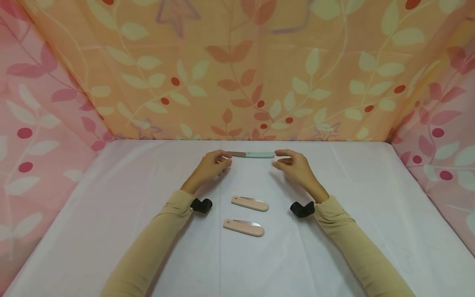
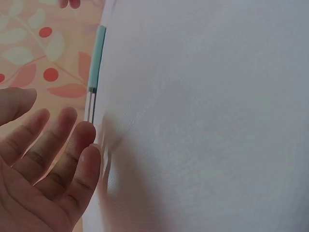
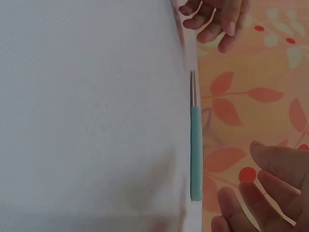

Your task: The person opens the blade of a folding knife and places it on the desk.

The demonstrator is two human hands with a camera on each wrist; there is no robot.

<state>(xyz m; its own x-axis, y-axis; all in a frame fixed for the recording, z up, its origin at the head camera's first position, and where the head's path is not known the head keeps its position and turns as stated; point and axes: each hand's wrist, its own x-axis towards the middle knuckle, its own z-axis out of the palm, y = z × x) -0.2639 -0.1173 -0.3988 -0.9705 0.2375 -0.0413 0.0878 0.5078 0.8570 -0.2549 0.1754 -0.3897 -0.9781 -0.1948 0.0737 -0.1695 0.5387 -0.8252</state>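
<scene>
An unfolded knife (image 1: 260, 155) with a mint-green handle lies lengthwise near the table's far edge, its blade to the left. My left hand (image 1: 210, 166) is at the blade's end with loosely bent fingers and nothing in its grasp. Beside the handle's right end hovers my right hand (image 1: 295, 167), thumb and fingers parted. In the right wrist view the mint-green handle (image 3: 196, 152) stands apart from the right fingers (image 3: 263, 203). Nearer to me are two folded knives with pale pink handles, an upper one (image 1: 250, 204) and a lower one (image 1: 243, 228).
A white cloth covers the table (image 1: 111, 214). Behind it rises an orange leaf-patterned curtain (image 1: 208, 74), with pink patterned cloth (image 1: 33, 165) at both sides. Black wrist cameras sit at both cuffs, the left one (image 1: 202, 206) over the table.
</scene>
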